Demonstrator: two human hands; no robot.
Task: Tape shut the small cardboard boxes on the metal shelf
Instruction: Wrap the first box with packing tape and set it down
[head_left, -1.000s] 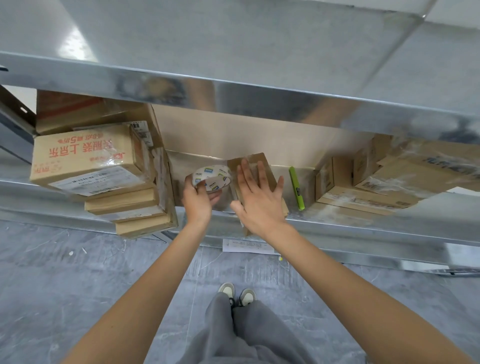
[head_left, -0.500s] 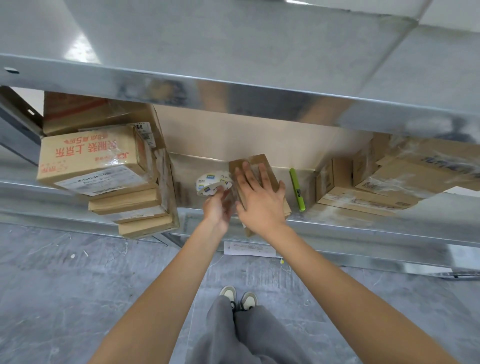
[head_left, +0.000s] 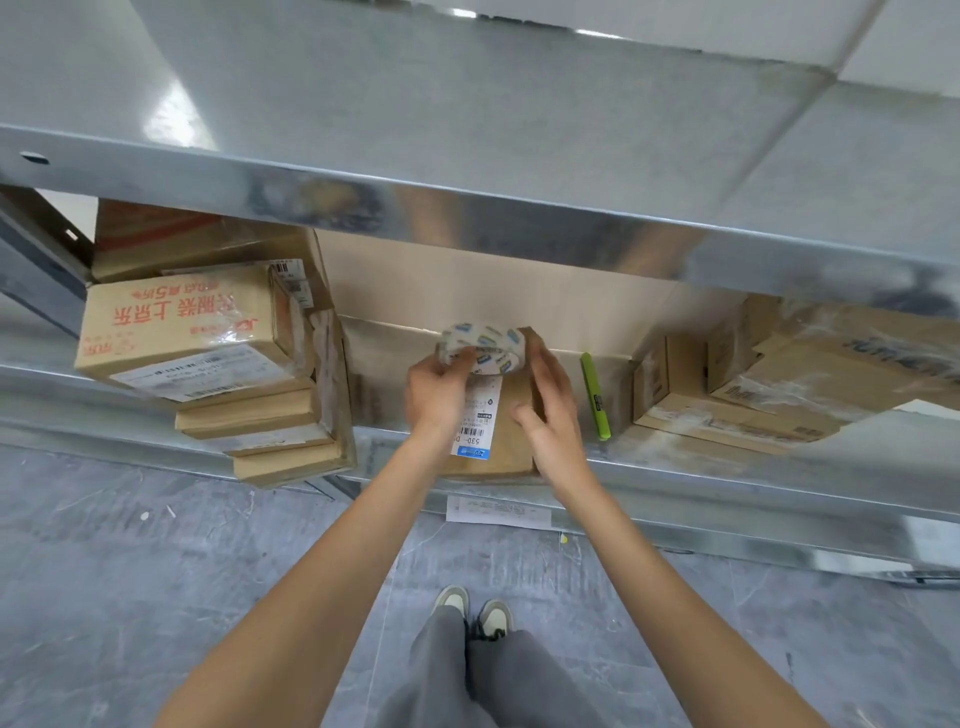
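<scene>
A small cardboard box (head_left: 511, 431) with a white barcode label lies on the metal shelf (head_left: 727, 467) in front of me. My left hand (head_left: 436, 395) grips a printed roll of tape (head_left: 483, 348) and holds it over the box's far end. My right hand (head_left: 550, 410) holds the box's right side, thumb on the top face and fingers along the edge. The box's far end is hidden behind the roll.
A stack of flat cardboard boxes (head_left: 208, 353) stands at the left of the shelf, and more boxes (head_left: 753, 384) lie at the right. A green marker (head_left: 595, 397) lies just right of my right hand. An upper shelf beam (head_left: 467, 208) hangs overhead. A paper slip (head_left: 498, 512) lies on the floor.
My left hand has carried the tape roll from the box's left onto its far end. My right hand has slid from flat on the top to the right side, uncovering the label.
</scene>
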